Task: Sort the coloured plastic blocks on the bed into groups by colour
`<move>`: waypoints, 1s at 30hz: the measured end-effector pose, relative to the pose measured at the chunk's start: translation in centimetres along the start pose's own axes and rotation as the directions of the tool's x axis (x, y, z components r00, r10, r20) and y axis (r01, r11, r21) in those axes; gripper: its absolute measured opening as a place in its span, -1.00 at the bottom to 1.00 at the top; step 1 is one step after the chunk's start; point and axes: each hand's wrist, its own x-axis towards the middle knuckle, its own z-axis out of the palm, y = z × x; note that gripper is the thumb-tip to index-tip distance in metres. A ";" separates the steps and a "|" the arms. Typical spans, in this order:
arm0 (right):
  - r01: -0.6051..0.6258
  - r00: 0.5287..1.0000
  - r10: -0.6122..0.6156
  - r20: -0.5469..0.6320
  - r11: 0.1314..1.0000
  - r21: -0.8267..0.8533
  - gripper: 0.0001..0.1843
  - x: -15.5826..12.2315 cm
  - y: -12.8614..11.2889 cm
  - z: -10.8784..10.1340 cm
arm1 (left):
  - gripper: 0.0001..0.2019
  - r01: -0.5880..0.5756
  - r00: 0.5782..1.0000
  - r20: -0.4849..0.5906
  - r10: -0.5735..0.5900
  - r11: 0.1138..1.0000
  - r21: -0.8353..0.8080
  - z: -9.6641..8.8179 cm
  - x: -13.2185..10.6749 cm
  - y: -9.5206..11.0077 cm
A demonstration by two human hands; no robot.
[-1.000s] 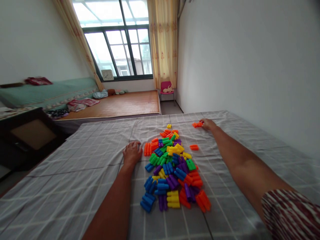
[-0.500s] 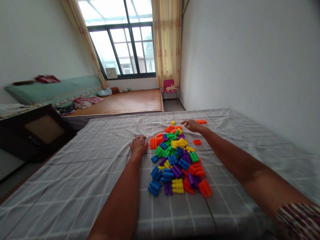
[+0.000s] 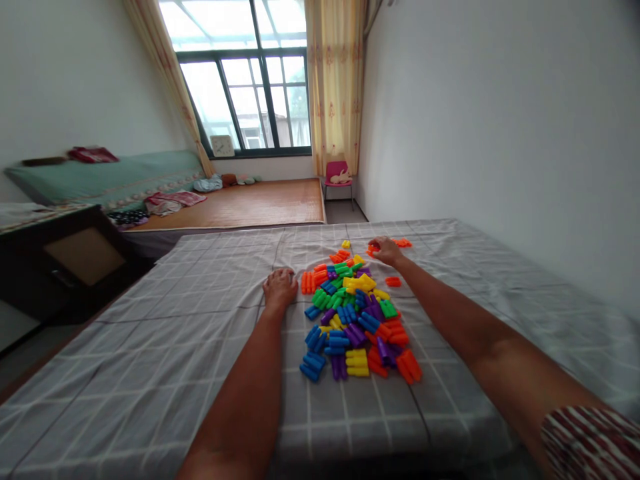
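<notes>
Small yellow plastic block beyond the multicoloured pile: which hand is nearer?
Right: the right hand is right of the yellow block; the left hand lies farther away, to its left.

No legible text, label, brand or sign, square pale clock (image 3: 222,145) at the foot of the window (image 3: 245,100), dial markings too small to read

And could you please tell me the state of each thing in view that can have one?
Right hand: fingers closed on an orange block
Left hand: resting on the cloth, no block visible in it
Pile of blocks: loosely heaped, colours mixed
Yellow block: lying apart, beyond the pile
Cloth: spread out, wrinkled
Curtains: drawn apart
Clock: upright by the window
Cabinet: door shut
</notes>
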 end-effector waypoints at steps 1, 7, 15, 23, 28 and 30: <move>0.009 0.998 -0.015 -0.059 0.996 -0.090 -0.62 -0.3 0.5 -0.3 | -0.69 -0.002 1.000 -0.003 0.002 1.000 0.002 0.1 0.0 0.0; 0.021 0.994 -0.026 0.102 0.999 0.050 -0.56 -0.9 3.6 -1.8 | -0.69 -0.001 1.000 0.002 0.000 1.000 0.005 0.4 0.3 -0.3; 0.063 0.949 -0.087 0.302 0.994 0.089 -0.46 -0.6 5.7 -2.6 | -0.69 -0.014 1.000 -0.011 0.014 1.000 0.011 0.3 0.2 -0.4; 0.105 0.973 -0.071 0.220 0.984 -0.144 -0.52 1.8 5.8 -1.7 | -0.69 -0.009 1.000 -0.016 0.010 1.000 0.017 0.0 0.0 -0.3; -0.095 0.989 0.122 0.079 0.955 -0.280 -0.39 5.2 6.8 -2.3 | -0.71 -0.012 1.000 -0.025 0.012 1.000 0.020 0.2 0.1 -0.4; -0.095 0.980 0.141 0.141 0.951 -0.295 -0.37 5.7 7.1 -2.0 | -0.70 -0.010 1.000 -0.022 0.011 1.000 0.021 0.2 0.1 -0.5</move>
